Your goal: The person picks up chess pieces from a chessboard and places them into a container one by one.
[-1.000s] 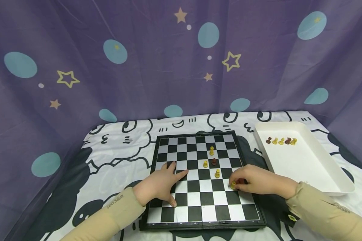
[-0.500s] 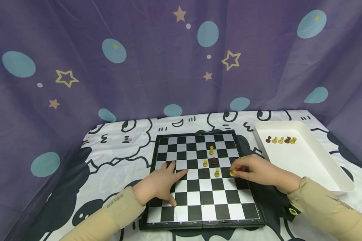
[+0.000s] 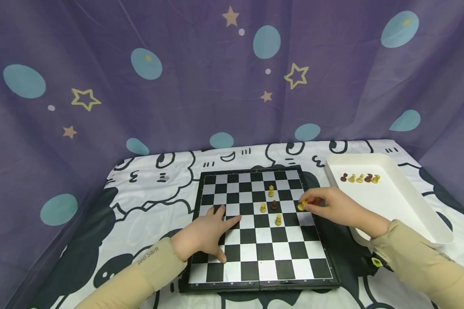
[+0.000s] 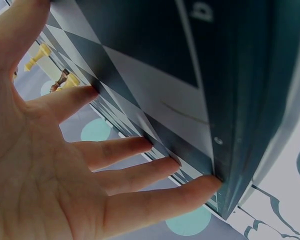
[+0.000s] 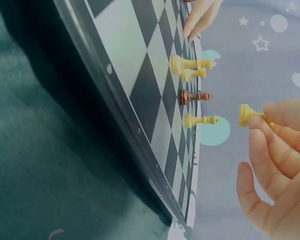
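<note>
A yellow chess piece (image 5: 246,115) is pinched between the thumb and fingertips of my right hand (image 3: 334,208). The right wrist view shows it held above the chessboard (image 3: 248,252), apart from the surface, near the right edge. On the board stand three yellow chess pieces, a far one (image 3: 271,191), a left one (image 3: 263,207) and a near one (image 3: 278,220), around a brown chess piece (image 3: 274,205). My left hand (image 3: 206,234) rests its spread fingers on the board's left side and holds nothing.
A white tray (image 3: 402,210) stands to the right of the board. In its far part several yellow and brown chess pieces (image 3: 360,178) lie in a row. A black item with a yellow-green mark (image 3: 377,262) is beside the right sleeve. A purple curtain (image 3: 201,86) hangs behind.
My right hand has carried the yellow piece up and away from the near right squares, toward the far part of the board's right edge. The left hand has stayed in place.
</note>
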{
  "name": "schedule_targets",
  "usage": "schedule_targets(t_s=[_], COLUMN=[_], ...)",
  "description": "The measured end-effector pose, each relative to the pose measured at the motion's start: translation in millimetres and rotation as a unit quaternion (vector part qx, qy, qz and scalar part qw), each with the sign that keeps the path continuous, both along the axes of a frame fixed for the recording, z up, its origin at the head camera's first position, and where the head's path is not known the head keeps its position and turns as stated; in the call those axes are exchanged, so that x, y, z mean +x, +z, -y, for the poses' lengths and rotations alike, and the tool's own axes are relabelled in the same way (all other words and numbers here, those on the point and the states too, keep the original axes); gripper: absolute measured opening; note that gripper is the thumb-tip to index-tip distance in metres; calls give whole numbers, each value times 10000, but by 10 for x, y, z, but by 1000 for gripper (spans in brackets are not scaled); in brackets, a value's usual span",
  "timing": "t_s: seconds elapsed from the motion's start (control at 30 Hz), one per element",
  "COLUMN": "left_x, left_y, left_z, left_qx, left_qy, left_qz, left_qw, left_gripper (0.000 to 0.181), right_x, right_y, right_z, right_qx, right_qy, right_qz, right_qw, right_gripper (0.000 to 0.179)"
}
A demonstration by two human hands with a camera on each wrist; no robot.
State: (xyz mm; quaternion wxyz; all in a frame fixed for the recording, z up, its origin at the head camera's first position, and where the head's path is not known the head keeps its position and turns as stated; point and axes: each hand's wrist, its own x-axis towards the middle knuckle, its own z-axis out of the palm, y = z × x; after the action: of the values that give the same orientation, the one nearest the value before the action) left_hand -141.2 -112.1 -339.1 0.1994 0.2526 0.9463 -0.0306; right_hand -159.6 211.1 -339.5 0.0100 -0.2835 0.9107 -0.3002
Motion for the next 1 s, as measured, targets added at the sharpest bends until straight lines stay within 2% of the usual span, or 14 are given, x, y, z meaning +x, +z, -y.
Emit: schedule_targets(t_s=[0.37,0.63,0.77,1.0], left_x=[-15,-2,6,13], left_y=[0,-8,-7,-7], left_z=[1,2,1,8], left_qx=[-47,-2,35,33], left_qy=[8,-12,-46,-58], left_qz=[-6,20,-15,-68], left_qw=[10000,10000,10000,10000], left_gripper=[106,105,105,105], right_x=[-77,-122,-161,-263], right_y=[101,190,244,331], right_z=[-93,-195,-287,-483], right_qx=[-56,-24,-2,-142], right_qy=[-355,-686,-963,-1210], right_qz=[-307,-376,-554,-915], right_qw=[9989,9969,9938,9883], right_gripper=[12,12,11,11])
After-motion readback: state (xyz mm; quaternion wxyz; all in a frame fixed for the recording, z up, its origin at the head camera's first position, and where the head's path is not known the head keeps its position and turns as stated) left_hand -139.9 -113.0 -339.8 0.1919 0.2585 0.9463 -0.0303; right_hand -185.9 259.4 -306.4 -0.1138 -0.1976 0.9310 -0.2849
